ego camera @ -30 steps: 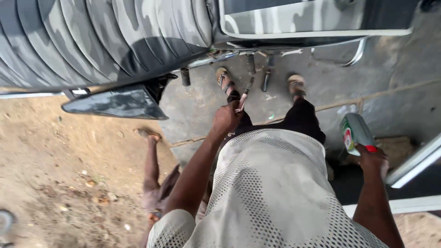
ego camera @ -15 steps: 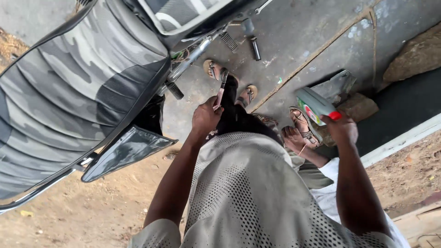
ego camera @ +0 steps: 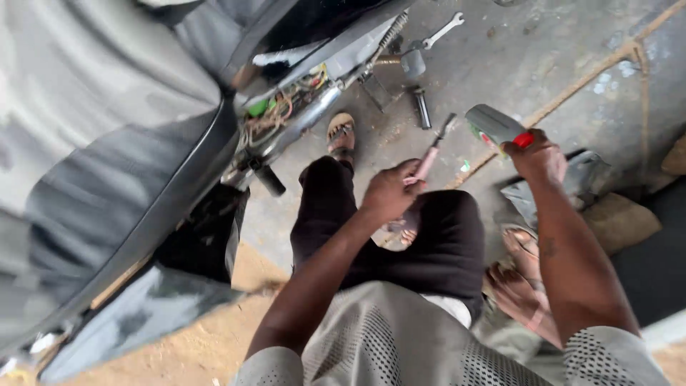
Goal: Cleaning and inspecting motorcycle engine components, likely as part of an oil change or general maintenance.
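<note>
Left hand (ego camera: 389, 191) fisted around pink-handled screwdriver (ego camera: 431, 154), shaft aimed away toward the concrete floor (ego camera: 543, 64). Right hand (ego camera: 539, 156) clamped on grey can (ego camera: 494, 126) with red cap, held out over the floor's right side. Both tools carried, neither applied: looks like a fetch-and-position step. Probably next: line up on exposed wiring (ego camera: 275, 114) under the motorcycle seat (ego camera: 93, 143). Wrench (ego camera: 443, 30) lying near the floor's far edge.

Grey camouflage-patterned seat (ego camera: 93, 107) filling the left side, above a chrome frame tube (ego camera: 304, 118) and tangled coloured wires (ego camera: 275, 114). Open-ended spanner (ego camera: 443, 30) lying on the concrete floor (ego camera: 543, 64) at top, near a coiled spring (ego camera: 389, 32). Bare sandy ground (ego camera: 193, 350) below.
</note>
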